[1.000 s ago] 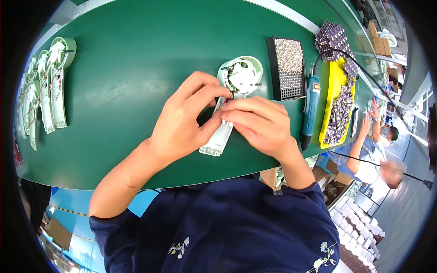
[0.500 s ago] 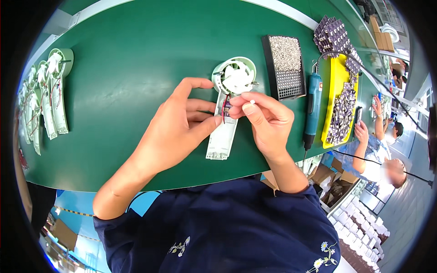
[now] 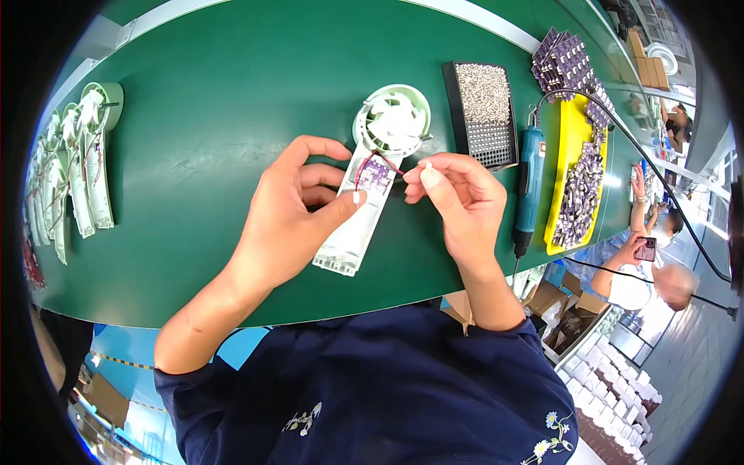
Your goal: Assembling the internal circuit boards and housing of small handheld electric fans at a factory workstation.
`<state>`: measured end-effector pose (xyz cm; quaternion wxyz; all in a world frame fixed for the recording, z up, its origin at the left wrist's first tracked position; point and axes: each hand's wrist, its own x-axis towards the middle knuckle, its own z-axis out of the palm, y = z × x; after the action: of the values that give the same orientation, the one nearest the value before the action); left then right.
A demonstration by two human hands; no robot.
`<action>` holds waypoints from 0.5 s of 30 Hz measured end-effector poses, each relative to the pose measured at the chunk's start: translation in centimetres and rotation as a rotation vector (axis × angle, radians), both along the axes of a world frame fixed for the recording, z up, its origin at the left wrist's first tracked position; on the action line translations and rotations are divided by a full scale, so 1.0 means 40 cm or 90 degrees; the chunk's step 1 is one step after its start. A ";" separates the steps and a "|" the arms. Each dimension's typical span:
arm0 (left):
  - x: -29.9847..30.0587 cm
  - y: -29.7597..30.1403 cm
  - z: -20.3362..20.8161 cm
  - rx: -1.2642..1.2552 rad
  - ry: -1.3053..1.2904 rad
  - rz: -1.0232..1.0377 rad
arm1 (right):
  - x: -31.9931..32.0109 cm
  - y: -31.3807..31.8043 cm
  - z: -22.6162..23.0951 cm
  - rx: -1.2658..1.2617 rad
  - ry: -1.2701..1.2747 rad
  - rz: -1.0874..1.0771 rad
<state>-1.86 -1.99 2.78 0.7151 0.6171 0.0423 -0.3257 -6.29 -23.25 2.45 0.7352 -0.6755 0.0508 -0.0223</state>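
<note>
A pale green handheld fan housing (image 3: 349, 232) lies tilted on the table, its round fan head (image 3: 393, 120) pointing away from me. A small purple circuit board (image 3: 375, 177) sits in its handle just below the head. My left hand (image 3: 291, 217) grips the handle from the left, its thumb pressed beside the board's lower edge and its fingers curved along the far left side. To the right of the board, my right hand (image 3: 465, 198) pinches a thin red wire (image 3: 391, 166) that runs from the fan head; the wire's end is hidden in the fingertips.
At right stand a black tray (image 3: 484, 112) of small metal screws, a teal electric screwdriver (image 3: 531, 182) with its cord, and a yellow tray (image 3: 570, 147) heaped with circuit boards. More fan housings (image 3: 93, 178) lie at far left. Another person (image 3: 620, 263) holds a phone at right.
The fan housing has tilted, its lower end swinging left, so the circuit board shows more. My right hand has drawn slightly right, with the red wire stretched to it.
</note>
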 end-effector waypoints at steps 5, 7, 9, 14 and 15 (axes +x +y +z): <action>-0.016 -0.001 -0.014 0.009 -0.038 -0.010 | 0.000 0.001 0.015 -0.043 0.055 0.032; -0.018 -0.002 -0.010 0.013 -0.069 -0.019 | -0.002 0.006 0.028 -0.081 0.045 0.038; -0.012 -0.005 0.003 0.018 -0.068 -0.029 | 0.007 0.008 0.046 -0.120 0.034 0.045; -0.011 -0.004 0.020 0.034 -0.053 -0.038 | 0.031 0.012 0.126 -0.695 -0.176 0.204; -0.018 -0.007 0.013 0.048 -0.087 -0.030 | 0.038 0.015 0.129 -0.738 -0.205 0.239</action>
<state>-2.57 -2.28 3.29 0.6850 0.6649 -0.0086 -0.2978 -4.77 -22.64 7.63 0.2397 -0.9497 -0.2007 -0.0181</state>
